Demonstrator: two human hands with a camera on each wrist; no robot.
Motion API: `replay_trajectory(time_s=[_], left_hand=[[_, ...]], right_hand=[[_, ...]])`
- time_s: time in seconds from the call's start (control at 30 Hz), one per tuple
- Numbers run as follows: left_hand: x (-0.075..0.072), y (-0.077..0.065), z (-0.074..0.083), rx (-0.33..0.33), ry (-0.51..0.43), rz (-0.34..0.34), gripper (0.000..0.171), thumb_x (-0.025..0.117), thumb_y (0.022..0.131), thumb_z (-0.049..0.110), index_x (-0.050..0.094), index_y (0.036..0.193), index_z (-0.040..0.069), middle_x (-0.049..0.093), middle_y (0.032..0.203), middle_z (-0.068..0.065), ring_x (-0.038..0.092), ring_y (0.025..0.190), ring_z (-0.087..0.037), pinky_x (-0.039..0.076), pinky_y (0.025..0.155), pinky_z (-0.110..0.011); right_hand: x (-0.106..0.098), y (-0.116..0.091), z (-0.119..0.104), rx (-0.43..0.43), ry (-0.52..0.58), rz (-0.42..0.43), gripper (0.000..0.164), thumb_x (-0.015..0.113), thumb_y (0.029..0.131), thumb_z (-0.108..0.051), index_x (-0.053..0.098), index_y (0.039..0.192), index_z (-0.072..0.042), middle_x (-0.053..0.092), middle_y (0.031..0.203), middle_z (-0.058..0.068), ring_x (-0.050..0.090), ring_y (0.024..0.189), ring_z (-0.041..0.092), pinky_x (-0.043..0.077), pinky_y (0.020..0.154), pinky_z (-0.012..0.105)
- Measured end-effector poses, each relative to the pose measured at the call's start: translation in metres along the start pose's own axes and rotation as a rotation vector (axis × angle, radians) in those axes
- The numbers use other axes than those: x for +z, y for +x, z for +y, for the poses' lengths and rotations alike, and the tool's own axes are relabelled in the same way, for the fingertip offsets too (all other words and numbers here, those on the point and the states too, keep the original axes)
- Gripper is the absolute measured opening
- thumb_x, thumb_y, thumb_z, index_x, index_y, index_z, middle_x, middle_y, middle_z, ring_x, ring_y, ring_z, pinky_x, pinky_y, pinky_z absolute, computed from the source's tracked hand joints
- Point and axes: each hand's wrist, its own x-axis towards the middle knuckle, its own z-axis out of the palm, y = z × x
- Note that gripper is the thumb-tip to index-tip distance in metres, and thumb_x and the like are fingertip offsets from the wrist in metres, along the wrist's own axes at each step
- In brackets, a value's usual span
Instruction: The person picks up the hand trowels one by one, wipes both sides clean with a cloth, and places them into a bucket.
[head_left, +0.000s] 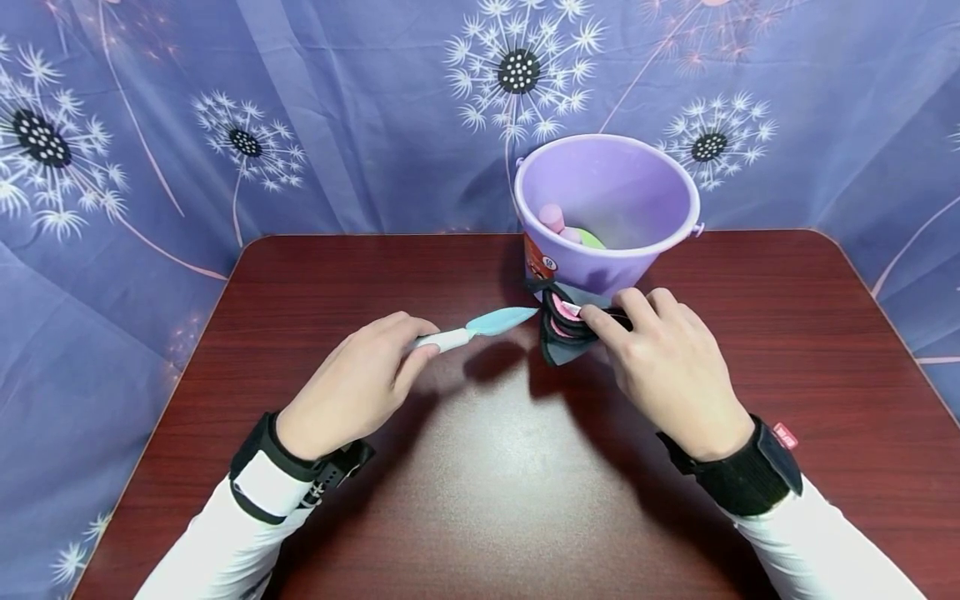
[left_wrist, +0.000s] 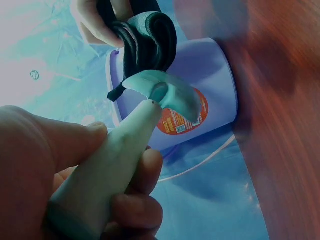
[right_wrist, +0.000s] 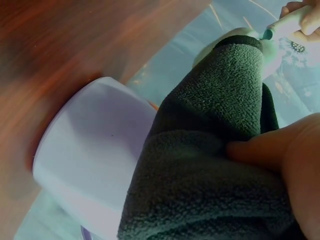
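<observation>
My left hand (head_left: 356, 375) grips the white handle of a toy trowel (head_left: 498, 321), whose light blue blade points right. In the left wrist view, thumb and fingers wrap round the trowel's handle (left_wrist: 120, 160). My right hand (head_left: 667, 362) pinches a folded fleecy cloth (head_left: 564, 350), dark grey with black edging and pink showing in its folds. The cloth (right_wrist: 200, 170) fills much of the right wrist view and hides part of the fingers. Blade tip and cloth edge lie very close together in the head view.
A purple bucket (head_left: 607, 271) stands at the table's back, just behind the cloth. Inside it are pink pieces (head_left: 552, 218) and a green piece (head_left: 588, 239). The brown table (head_left: 337, 267) ends against a blue dandelion-patterned curtain (head_left: 360, 100).
</observation>
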Motion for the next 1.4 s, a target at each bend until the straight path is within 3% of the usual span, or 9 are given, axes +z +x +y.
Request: replay_trajectory(time_s=[0.23, 0.5, 0.8, 1.0, 1.27, 1.4], left_hand=[[0.002, 0.002, 0.002, -0.033, -0.056, -0.032, 0.019, 0.061, 0.110, 0.024, 0.072, 0.119, 0.012, 0.060, 0.090, 0.004, 0.053, 0.076, -0.014, 0.047, 0.070, -0.035], [0.006, 0.004, 0.001, -0.047, -0.149, -0.067, 0.017, 0.061, 0.110, 0.023, 0.071, 0.119, 0.013, 0.045, 0.073, 0.005, 0.039, 0.061, -0.010, 0.038, 0.057, -0.030], [0.012, 0.002, 0.002, -0.020, -0.238, -0.098, 0.021, 0.076, 0.101, 0.018, 0.068, 0.119, 0.012, 0.060, 0.087, 0.006, 0.055, 0.075, -0.011, 0.048, 0.070, -0.032], [0.015, 0.002, 0.006, -0.017, -0.248, -0.122, 0.019, 0.074, 0.102, 0.019, 0.069, 0.119, 0.012, 0.059, 0.084, 0.007, 0.054, 0.071, -0.009, 0.048, 0.065, -0.030], [0.018, 0.002, 0.007, 0.003, -0.275, -0.115, 0.015, 0.073, 0.103, 0.018, 0.070, 0.116, 0.011, 0.056, 0.080, 0.007, 0.052, 0.069, -0.008, 0.048, 0.064, -0.029], [0.019, 0.002, 0.008, -0.002, -0.283, -0.114, 0.014, 0.073, 0.103, 0.018, 0.070, 0.115, 0.012, 0.056, 0.079, 0.008, 0.052, 0.067, -0.007, 0.047, 0.062, -0.029]], right_hand=[[0.001, 0.000, -0.003, -0.012, 0.023, 0.027, 0.037, 0.077, 0.089, -0.005, 0.070, 0.126, -0.008, 0.058, 0.100, 0.017, 0.046, 0.074, 0.041, 0.040, 0.059, 0.047], [-0.003, 0.001, -0.005, -0.017, 0.040, 0.011, 0.033, 0.072, 0.095, -0.008, 0.069, 0.128, -0.008, 0.059, 0.104, 0.018, 0.048, 0.076, 0.041, 0.042, 0.060, 0.047], [-0.003, 0.002, -0.009, -0.066, 0.090, 0.015, 0.028, 0.070, 0.100, -0.018, 0.070, 0.127, -0.009, 0.061, 0.106, 0.017, 0.053, 0.083, 0.041, 0.046, 0.064, 0.048], [-0.004, 0.003, -0.012, -0.102, 0.107, 0.001, 0.028, 0.063, 0.102, -0.015, 0.071, 0.128, -0.010, 0.062, 0.110, 0.017, 0.053, 0.083, 0.040, 0.047, 0.066, 0.047], [-0.001, 0.005, -0.018, -0.154, 0.134, 0.058, 0.030, 0.053, 0.106, -0.020, 0.073, 0.126, -0.009, 0.064, 0.109, 0.015, 0.052, 0.080, 0.038, 0.044, 0.062, 0.046], [-0.001, 0.005, -0.019, -0.184, 0.138, 0.035, 0.033, 0.049, 0.106, -0.016, 0.073, 0.128, -0.011, 0.064, 0.111, 0.015, 0.054, 0.083, 0.038, 0.046, 0.062, 0.047]])
